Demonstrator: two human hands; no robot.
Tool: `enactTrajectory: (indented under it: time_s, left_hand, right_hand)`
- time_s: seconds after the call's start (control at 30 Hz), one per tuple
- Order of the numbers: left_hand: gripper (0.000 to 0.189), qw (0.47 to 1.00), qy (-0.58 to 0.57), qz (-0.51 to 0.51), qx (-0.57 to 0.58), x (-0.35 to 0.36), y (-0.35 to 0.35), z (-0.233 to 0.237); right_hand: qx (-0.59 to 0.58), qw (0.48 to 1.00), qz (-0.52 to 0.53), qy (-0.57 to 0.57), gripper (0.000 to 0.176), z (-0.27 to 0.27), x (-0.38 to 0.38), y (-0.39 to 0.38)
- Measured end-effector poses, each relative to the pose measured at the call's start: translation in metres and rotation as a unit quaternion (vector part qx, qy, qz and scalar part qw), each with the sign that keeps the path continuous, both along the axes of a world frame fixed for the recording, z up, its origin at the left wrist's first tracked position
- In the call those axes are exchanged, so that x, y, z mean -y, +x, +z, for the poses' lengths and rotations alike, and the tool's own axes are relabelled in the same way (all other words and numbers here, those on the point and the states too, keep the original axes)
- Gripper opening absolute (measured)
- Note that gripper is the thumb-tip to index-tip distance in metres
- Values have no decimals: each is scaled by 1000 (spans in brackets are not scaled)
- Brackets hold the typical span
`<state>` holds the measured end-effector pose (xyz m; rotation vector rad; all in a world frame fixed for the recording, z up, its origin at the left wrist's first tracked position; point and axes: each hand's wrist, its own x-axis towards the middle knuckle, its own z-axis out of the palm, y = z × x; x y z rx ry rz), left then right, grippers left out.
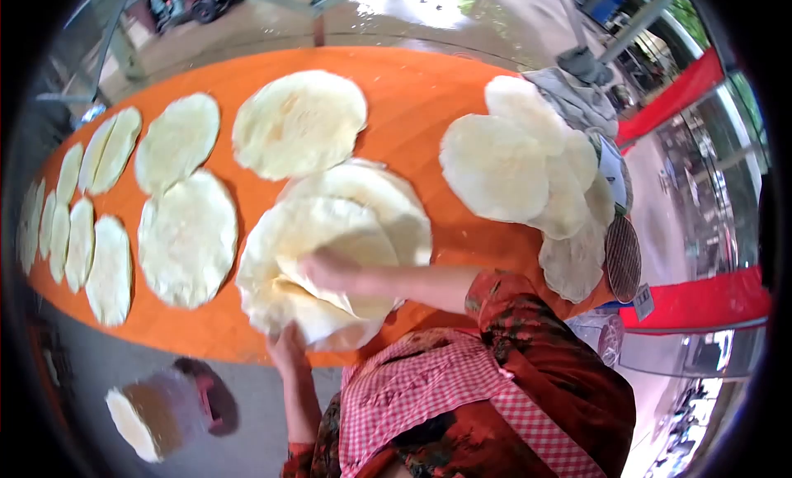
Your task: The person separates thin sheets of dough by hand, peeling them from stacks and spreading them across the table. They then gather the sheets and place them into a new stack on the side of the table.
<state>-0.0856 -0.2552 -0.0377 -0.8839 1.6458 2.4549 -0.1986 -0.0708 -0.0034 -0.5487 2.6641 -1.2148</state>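
A stack of flat, round dough sheets (388, 206) lies on the orange table (462, 255) in front of me. My right hand (330, 272) is on the top sheet, blurred, its fingers hidden against a fold. At the near edge of the stack, my left hand (287, 343) touches the rim of the dough, its fingertips partly under it. The top sheet is creased and has an opening between the two hands. Another round sheet (299, 125) lies just behind the stack.
More dough rounds (187, 239) spread across the left side. Thin overlapping rounds (495, 166) lie at the right, beside a grey cloth (569, 98) and a round mesh rack (623, 259). A container (157, 412) stands below the table's left edge.
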Motion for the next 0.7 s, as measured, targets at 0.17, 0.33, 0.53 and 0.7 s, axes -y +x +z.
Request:
enactTrajectory:
  time_s: [0.17, 0.33, 0.53, 0.7]
  left_hand:
    - [44, 997, 47, 39, 39, 27, 15, -19]
    - [53, 995, 66, 55, 57, 12, 22, -10]
    - [54, 994, 65, 62, 59, 3, 26, 6]
    - [46, 996, 89, 5, 16, -12, 8, 26]
  right_hand:
    - [44, 939, -167, -297, 27, 111, -193, -137]
    - [-17, 895, -341, -287, 43, 87, -416, -177]
    - [-99, 868, -487, 20, 13, -12, -427, -112]
    - [86, 981, -34, -169, 37, -65, -147, 20]
